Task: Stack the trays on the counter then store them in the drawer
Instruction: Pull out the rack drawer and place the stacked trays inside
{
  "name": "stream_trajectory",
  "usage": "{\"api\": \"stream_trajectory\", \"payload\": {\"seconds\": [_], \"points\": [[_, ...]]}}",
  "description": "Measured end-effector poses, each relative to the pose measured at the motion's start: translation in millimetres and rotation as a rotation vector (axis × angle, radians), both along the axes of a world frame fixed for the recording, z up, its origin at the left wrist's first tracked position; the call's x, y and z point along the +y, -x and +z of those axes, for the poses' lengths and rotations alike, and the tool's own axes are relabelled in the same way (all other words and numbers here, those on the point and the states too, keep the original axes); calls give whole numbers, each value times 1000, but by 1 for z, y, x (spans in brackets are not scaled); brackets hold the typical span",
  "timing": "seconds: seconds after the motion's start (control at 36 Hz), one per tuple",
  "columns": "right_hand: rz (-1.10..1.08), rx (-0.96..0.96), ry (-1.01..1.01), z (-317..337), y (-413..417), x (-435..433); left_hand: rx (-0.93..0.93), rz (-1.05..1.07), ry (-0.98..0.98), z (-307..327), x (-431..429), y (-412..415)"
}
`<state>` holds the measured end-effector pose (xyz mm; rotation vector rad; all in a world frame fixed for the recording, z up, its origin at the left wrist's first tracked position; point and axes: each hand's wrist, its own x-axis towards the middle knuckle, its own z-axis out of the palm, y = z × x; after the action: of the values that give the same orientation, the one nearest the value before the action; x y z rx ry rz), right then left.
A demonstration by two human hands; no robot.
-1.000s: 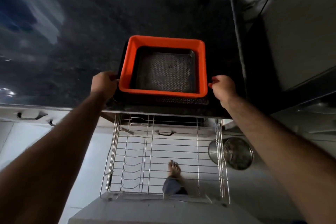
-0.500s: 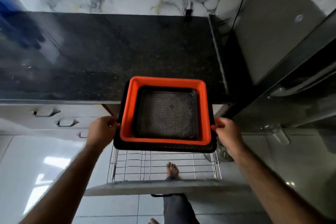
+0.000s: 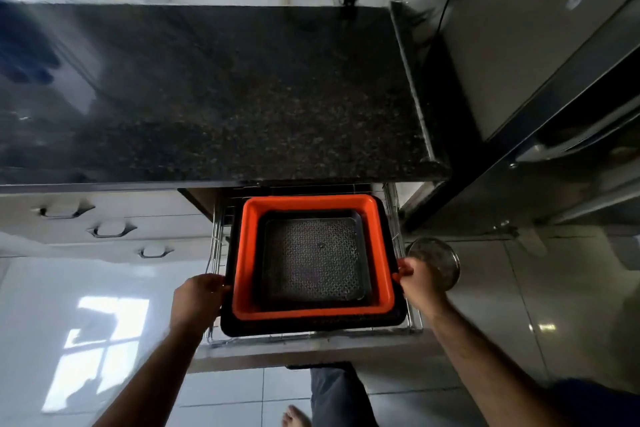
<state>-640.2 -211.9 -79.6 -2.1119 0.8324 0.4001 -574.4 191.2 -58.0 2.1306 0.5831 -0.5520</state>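
A stack of three nested trays sits low over the pulled-out wire drawer (image 3: 414,324): a large black tray (image 3: 304,324) at the bottom, an orange tray (image 3: 249,253) in it, and a small black perforated tray (image 3: 313,258) on top. My left hand (image 3: 197,298) grips the stack's left edge. My right hand (image 3: 419,282) grips its right edge. Whether the stack rests on the wire rack or hangs just above it, I cannot tell.
The dark granite counter (image 3: 225,97) lies behind the drawer. Closed white drawers with handles (image 3: 110,229) are to the left. A tall dark appliance (image 3: 536,80) stands at the right. A round steel vessel (image 3: 436,258) sits on the floor by my right hand. My leg and bare foot (image 3: 332,402) are below.
Both hands lifted the tray stack off the counter's front edge and carried it toward me and down into the open wire drawer.
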Motion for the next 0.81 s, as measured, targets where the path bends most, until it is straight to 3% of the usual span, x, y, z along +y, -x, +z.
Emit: {"api": "stream_trajectory", "payload": {"seconds": [0.25, 0.39, 0.61, 0.81], "points": [[35, 150, 174, -78, -51, -17, 192, 3, -49, -83, -40, -48], [63, 216, 264, -105, -71, -20, 199, -154, -306, -111, -64, -69], [67, 295, 363, -124, -81, -24, 247, -223, -444, -127, -88, -86], [-30, 163, 299, -126, -84, -18, 282, -248, -493, -138, -100, -86]]}}
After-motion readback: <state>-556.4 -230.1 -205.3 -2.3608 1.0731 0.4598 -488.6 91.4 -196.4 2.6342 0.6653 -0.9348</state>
